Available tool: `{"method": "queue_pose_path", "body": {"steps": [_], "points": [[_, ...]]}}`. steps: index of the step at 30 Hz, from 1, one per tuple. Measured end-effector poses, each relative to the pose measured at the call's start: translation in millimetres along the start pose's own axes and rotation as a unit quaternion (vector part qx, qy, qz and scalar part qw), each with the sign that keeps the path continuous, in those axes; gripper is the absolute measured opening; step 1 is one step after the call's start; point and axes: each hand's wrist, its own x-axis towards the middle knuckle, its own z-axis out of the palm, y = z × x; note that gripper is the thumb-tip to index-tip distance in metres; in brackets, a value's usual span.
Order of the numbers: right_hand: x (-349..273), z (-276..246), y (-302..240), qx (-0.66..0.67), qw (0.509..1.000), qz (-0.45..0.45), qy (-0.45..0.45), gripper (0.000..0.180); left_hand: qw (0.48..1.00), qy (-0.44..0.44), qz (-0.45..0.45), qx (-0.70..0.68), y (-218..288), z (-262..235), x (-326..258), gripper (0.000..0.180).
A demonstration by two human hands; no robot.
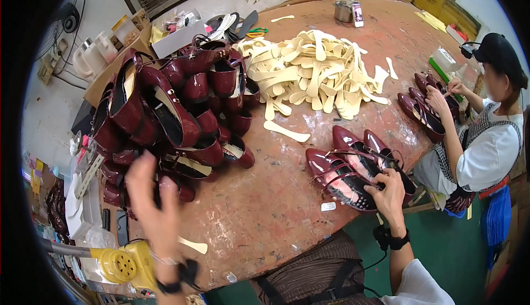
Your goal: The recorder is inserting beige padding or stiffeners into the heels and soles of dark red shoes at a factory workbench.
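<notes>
My left hand (pixel 153 203), somewhat blurred, has its fingers stretched apart and nothing in it. It is at the near side of a tall heap of shiny burgundy heeled shoes (pixel 168 106) with thin straps, partly covering the lowest ones. At the table's near right edge my right hand (pixel 390 190) has its fingers closed on the back of a burgundy shoe (pixel 364 164). More burgundy shoes (pixel 320 161) lie close beside it, toes pointing away from me, their printed insides showing. My fingers hide part of the heel ends.
Behind lies a big pile of cream insole-shaped pieces (pixel 314 70); single pieces (pixel 287 131) lie around it. Across the right corner a co-worker (pixel 480 122) handles burgundy shoes (pixel 422 111). A metal cup (pixel 343 12) and phone (pixel 358 15) stand far back; a yellow machine part (pixel 124 263) is near left.
</notes>
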Motion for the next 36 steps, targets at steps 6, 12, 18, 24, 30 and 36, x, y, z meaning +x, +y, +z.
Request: {"method": "queue_pose_path", "body": {"steps": [6, 12, 18, 24, 30, 36], "points": [[-59, 4, -68, 0.077, 0.992, -0.085, -0.058, 0.025, 0.801, -0.315, -0.311, -0.404, 65, 40, -160, 0.089], [-108, 22, -135, 0.129, 0.895, -0.264, -0.334, 0.019, 0.906, -0.142, -0.336, -0.213, 36, 70, -220, 0.085], [-26, 0, -159, 0.205, 0.808, -0.376, -0.405, 0.021, 0.929, -0.132, -0.321, -0.128, -12, 36, -237, 0.054], [103, 77, -123, -0.008, 0.942, -0.29, -0.172, 0.034, 0.907, -0.041, -0.392, -0.15, -25, 39, -222, 0.014], [125, 126, -120, -0.029, 0.933, -0.315, -0.173, 0.041, 0.92, 0.008, -0.385, -0.075, -40, 26, -204, 0.023], [137, 142, -113, -0.059, 0.935, -0.317, -0.149, 0.028, 0.968, 0.011, -0.244, 0.053, 0, 24, -188, 0.04]]}}
